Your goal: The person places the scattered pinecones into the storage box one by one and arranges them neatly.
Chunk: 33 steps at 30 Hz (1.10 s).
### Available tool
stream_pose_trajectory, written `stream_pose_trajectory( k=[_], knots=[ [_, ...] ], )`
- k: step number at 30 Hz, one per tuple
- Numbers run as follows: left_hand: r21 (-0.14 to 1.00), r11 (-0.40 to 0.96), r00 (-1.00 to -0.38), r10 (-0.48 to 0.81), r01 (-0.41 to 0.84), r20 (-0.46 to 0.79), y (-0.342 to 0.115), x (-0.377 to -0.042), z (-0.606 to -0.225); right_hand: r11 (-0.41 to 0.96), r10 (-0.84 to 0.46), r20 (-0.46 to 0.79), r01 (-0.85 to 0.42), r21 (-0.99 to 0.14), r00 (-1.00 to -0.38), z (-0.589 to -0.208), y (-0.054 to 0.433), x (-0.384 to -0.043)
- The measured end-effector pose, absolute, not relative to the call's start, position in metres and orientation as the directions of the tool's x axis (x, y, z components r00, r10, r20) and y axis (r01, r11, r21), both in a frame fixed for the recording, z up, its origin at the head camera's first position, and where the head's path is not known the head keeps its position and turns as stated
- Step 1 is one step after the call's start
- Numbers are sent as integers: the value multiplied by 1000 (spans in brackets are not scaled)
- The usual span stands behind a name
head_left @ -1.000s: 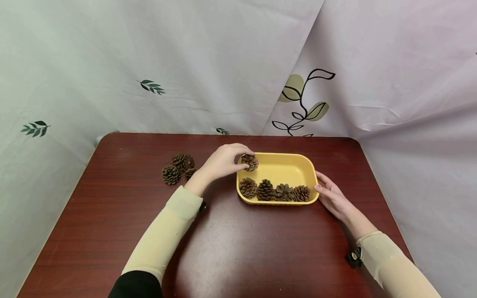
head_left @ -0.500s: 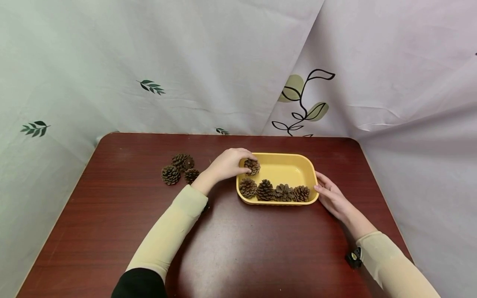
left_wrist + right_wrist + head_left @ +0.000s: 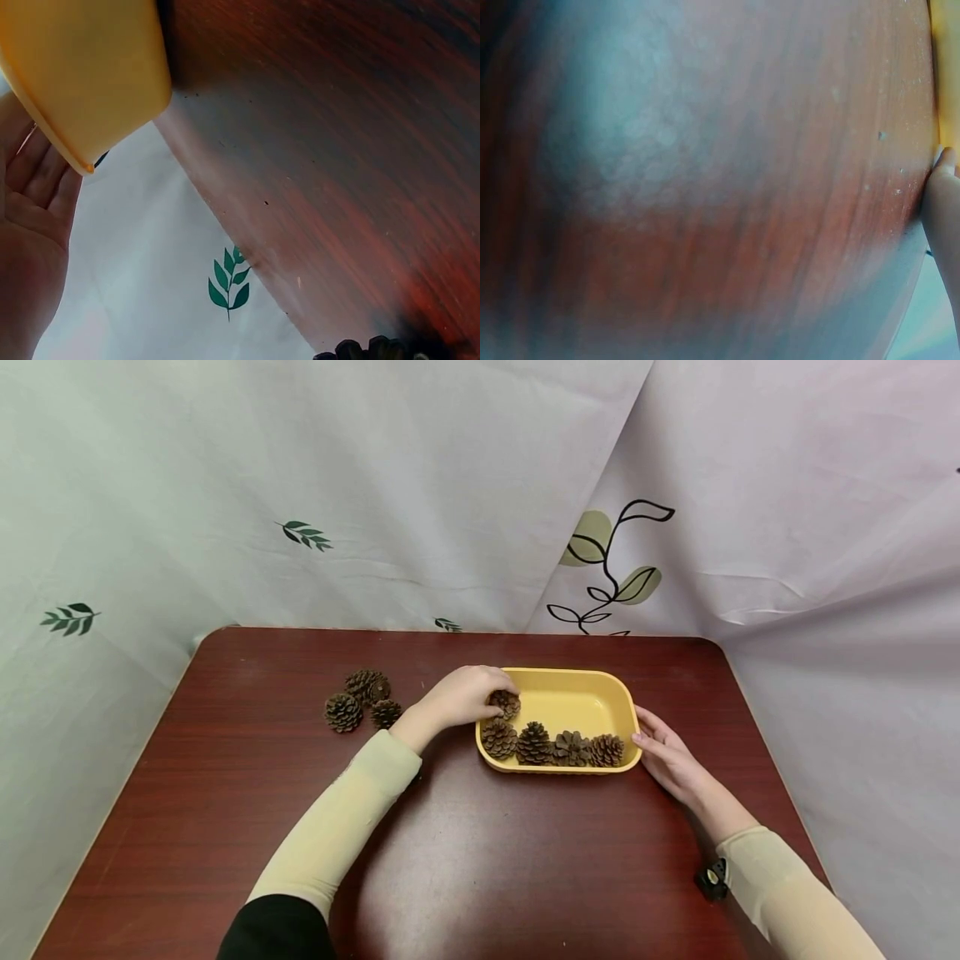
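Pine cone (image 3: 507, 704), one: inside the yellow tray (image 3: 577, 697) at its left end, gripped, as we see, between thumb and curled fingers of the left hand (image 3: 463, 697). Right hand (image 3: 670, 758): fingers extended, touching the tray's right end. Row of four cones (image 3: 534, 747): along the near wall. Against one second ago, we record the gripped cone lower and nearer the row.

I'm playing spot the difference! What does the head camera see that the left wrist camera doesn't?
Only the head view shows the right hand and the pine cones sitting inside the yellow tray. Only the left wrist view shows the palm side of the left hand. Both show the tray, the left hand, the table and leafy cloth.
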<state>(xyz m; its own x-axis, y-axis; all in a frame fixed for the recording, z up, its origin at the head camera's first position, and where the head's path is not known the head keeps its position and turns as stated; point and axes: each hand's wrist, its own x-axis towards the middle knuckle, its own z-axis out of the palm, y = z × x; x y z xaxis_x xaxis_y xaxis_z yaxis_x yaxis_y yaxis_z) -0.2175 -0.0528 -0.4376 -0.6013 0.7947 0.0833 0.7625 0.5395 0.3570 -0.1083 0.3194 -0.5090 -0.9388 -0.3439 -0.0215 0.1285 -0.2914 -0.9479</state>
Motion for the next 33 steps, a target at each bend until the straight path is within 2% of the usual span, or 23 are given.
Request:
stream_pose_trajectory(
  k=[10, 33],
  knots=[
    [319, 513, -563, 821, 797, 88, -55, -219, -443, -303, -340, -19, 128, -944, -940, -510, 320, -108],
    [310, 514, -557, 829, 800, 62, -55, -219, -440, -284, -338, -25, 127, -950, -941, -511, 321, -108]
  ],
)
